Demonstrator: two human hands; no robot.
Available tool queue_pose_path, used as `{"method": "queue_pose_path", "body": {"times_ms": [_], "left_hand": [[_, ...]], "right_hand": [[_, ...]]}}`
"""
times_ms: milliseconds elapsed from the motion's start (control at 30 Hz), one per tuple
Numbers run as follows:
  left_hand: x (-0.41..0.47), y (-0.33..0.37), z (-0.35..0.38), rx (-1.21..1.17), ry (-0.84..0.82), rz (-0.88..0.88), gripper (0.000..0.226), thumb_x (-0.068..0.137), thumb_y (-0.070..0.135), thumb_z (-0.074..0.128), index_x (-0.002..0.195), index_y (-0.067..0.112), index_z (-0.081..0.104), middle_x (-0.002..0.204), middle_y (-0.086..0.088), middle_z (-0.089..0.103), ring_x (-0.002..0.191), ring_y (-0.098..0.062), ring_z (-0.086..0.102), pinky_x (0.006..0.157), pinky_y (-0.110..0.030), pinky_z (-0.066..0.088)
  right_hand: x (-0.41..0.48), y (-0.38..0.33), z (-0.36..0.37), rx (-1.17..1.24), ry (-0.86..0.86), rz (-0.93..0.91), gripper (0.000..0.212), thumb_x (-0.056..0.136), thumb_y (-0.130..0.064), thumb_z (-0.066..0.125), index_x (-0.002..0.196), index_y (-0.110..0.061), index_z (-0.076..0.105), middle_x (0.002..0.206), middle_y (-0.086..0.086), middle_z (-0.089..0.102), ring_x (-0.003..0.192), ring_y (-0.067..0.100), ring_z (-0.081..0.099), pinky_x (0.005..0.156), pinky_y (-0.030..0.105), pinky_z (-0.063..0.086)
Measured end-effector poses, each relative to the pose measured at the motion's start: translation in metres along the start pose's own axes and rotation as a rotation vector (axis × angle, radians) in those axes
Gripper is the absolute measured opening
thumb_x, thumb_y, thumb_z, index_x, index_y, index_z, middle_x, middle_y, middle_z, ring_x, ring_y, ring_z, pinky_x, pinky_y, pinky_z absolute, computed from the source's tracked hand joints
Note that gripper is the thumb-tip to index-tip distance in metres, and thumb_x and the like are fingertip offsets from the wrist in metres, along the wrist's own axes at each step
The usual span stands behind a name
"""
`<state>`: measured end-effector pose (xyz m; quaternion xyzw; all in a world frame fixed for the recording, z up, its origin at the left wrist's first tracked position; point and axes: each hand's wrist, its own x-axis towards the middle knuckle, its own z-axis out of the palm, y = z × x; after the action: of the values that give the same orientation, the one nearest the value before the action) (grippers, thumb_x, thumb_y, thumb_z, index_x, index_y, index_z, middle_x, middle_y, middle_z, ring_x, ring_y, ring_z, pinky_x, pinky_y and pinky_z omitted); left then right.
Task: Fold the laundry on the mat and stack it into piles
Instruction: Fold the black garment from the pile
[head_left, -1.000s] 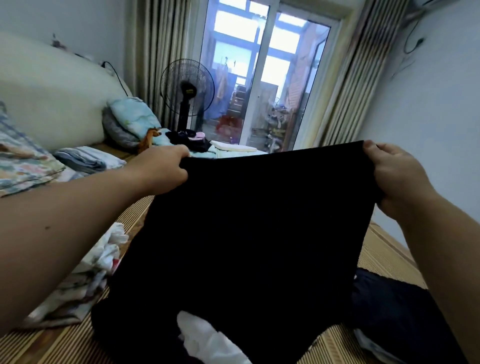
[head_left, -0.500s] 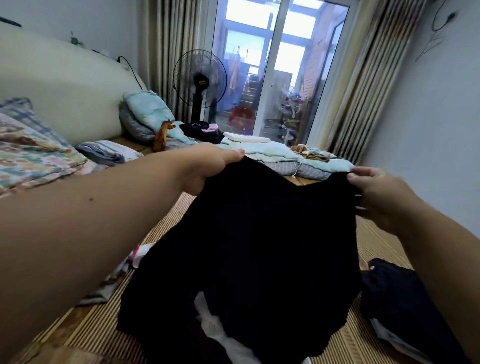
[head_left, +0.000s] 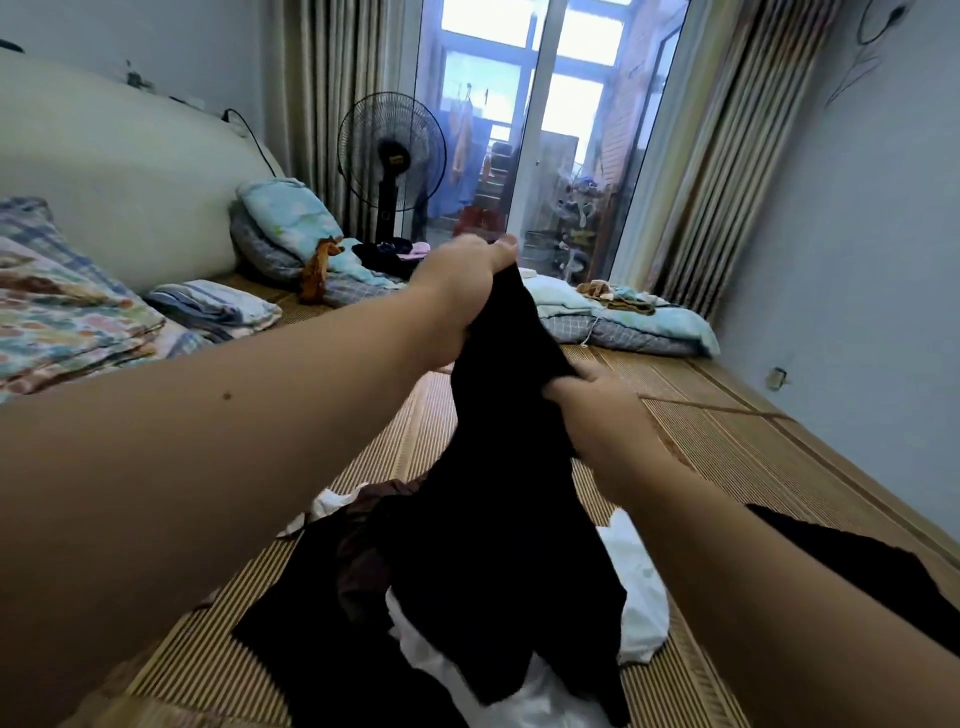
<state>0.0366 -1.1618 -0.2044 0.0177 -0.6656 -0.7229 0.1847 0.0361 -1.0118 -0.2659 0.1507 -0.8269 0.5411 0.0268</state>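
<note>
A black garment (head_left: 498, 483) hangs bunched in front of me over the woven mat (head_left: 727, 447). My left hand (head_left: 467, 280) grips its top edge, raised high. My right hand (head_left: 597, 410) grips the cloth lower down, just below and to the right of the left. The garment's lower part drapes onto a heap of laundry: white cloth (head_left: 639, 587), a dark brown piece (head_left: 363, 540) and more black fabric (head_left: 311, 639). Another dark garment (head_left: 872, 566) lies on the mat at the right, partly hidden by my right forearm.
Folded patterned bedding (head_left: 67, 322) and a striped folded cloth (head_left: 213, 309) lie at the left. Pillows (head_left: 285, 223) and a light blue quilt (head_left: 623, 322) lie at the far end. A standing fan (head_left: 392, 156) stands before the glass door. A wall runs along the right.
My hands, spread wide holding the garment flat, have come together. The left moved right and stayed high, the right dropped lower and leftward, so the cloth now hangs bunched and narrow.
</note>
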Motion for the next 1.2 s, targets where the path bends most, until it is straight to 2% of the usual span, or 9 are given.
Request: {"method": "queue_pose_path", "body": {"times_ms": [133,367,433,533,667,833,900,1000,1200], "left_hand": [[0.003,0.006,-0.027,0.380,-0.015,0.170,0.027,0.093,0.040,0.057,0.076,0.020,0.059,0.084,-0.005,0.060,0.085,-0.025,0.060,0.082,-0.041,0.049],[-0.017,-0.002,-0.018,0.637,-0.382,0.115,0.058,0.079,0.031,0.077,0.128,0.033,0.047,0.101,0.006,0.063,0.087,-0.011,0.067,0.075,-0.022,0.057],[-0.020,-0.011,-0.008,0.702,-0.443,0.169,0.038,0.081,0.024,0.076,0.114,0.030,0.058,0.097,0.010,0.065,0.090,-0.011,0.065,0.078,-0.019,0.052],[-0.018,-0.021,-0.010,0.628,-0.503,0.163,0.016,0.077,0.034,0.075,0.090,0.029,0.069,0.088,0.008,0.068,0.088,-0.011,0.064,0.083,-0.030,0.048],[-0.014,-0.020,-0.025,0.472,-0.493,0.073,0.028,0.088,0.032,0.067,0.109,0.014,0.069,0.088,-0.002,0.064,0.076,-0.013,0.060,0.070,-0.027,0.044],[-0.019,-0.010,-0.011,0.419,-0.387,0.051,0.011,0.096,0.021,0.057,0.094,0.016,0.067,0.078,-0.002,0.063,0.064,-0.011,0.056,0.057,-0.021,0.044],[-0.023,-0.010,0.005,0.571,-0.389,0.118,0.011,0.093,0.023,0.060,0.087,0.020,0.068,0.077,0.000,0.065,0.066,-0.010,0.058,0.061,-0.023,0.046],[-0.024,-0.012,0.016,0.695,-0.347,0.179,0.012,0.090,0.025,0.064,0.079,0.022,0.068,0.077,0.001,0.065,0.070,-0.011,0.057,0.068,-0.025,0.046],[-0.017,-0.003,-0.018,0.782,-0.257,0.151,0.015,0.091,0.030,0.064,0.093,0.017,0.072,0.075,0.003,0.064,0.065,-0.009,0.056,0.069,-0.026,0.044]], "right_hand": [[0.014,-0.022,-0.031,0.219,0.138,-0.045,0.012,0.079,-0.024,0.056,0.086,-0.019,0.064,0.091,0.014,0.069,0.087,0.033,0.064,0.078,0.049,0.051],[0.020,-0.050,-0.048,0.091,0.011,-0.161,0.020,0.096,-0.024,0.058,0.080,-0.017,0.068,0.081,0.004,0.073,0.078,0.023,0.069,0.078,0.038,0.055],[0.017,-0.051,-0.050,0.059,-0.015,-0.133,0.026,0.096,-0.032,0.058,0.079,-0.016,0.069,0.069,-0.005,0.072,0.066,0.011,0.068,0.067,0.023,0.054],[0.016,-0.046,-0.061,0.057,-0.080,-0.073,0.036,0.088,-0.044,0.061,0.086,-0.009,0.071,0.082,0.006,0.074,0.080,0.022,0.071,0.082,0.035,0.055],[0.013,-0.039,-0.089,0.212,-0.158,0.099,0.024,0.098,-0.032,0.053,0.095,-0.012,0.067,0.067,0.000,0.069,0.058,0.012,0.067,0.051,0.020,0.050],[0.002,-0.037,-0.086,-0.145,-0.242,-0.050,0.030,0.085,-0.028,0.071,0.114,-0.022,0.064,0.090,-0.006,0.066,0.073,0.005,0.059,0.049,0.006,0.041],[-0.002,-0.039,-0.061,-0.250,-0.333,-0.094,0.038,0.070,-0.035,0.079,0.104,-0.023,0.068,0.091,0.000,0.071,0.075,0.008,0.067,0.057,0.015,0.050],[0.004,-0.029,-0.035,-0.590,-0.167,-0.241,0.016,0.074,-0.025,0.070,0.077,-0.012,0.063,0.075,0.009,0.065,0.076,0.028,0.065,0.059,0.032,0.046],[0.011,0.001,-0.052,-0.709,-0.128,-0.049,0.010,0.084,-0.015,0.060,0.082,-0.010,0.069,0.086,0.014,0.069,0.088,0.031,0.064,0.058,0.027,0.037]]}}
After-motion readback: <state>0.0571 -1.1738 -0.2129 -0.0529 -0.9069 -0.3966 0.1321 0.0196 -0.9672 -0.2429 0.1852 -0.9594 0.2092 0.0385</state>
